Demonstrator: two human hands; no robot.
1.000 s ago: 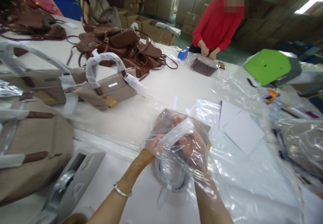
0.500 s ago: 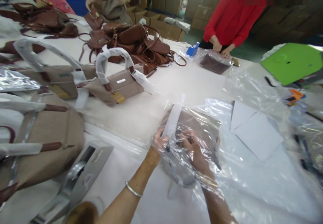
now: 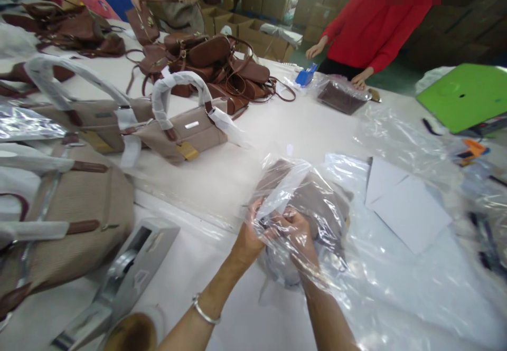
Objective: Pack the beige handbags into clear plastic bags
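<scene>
A taupe handbag lies on the table in front of me, inside a clear plastic bag. White wrapping runs slantwise over its near left part. My left hand is closed at the handbag's near left side, beside the wrapping. Close to it, my right hand is under the plastic film, with bent fingers gripping a part of the handbag next to the wrapping. The fingertips are partly hidden by glare and film, so the exact part they pinch cannot be made out.
Taupe handbags with wrapped handles stand at left, near a grey tape dispenser and a tape roll. Brown bags are heaped behind. White sheets lie right. A person in red stands across the table.
My hands have come closer together, and the white wrapping now leans further right. The handbag's top looks more bunched. The person in red has lifted one hand off the brown item.
</scene>
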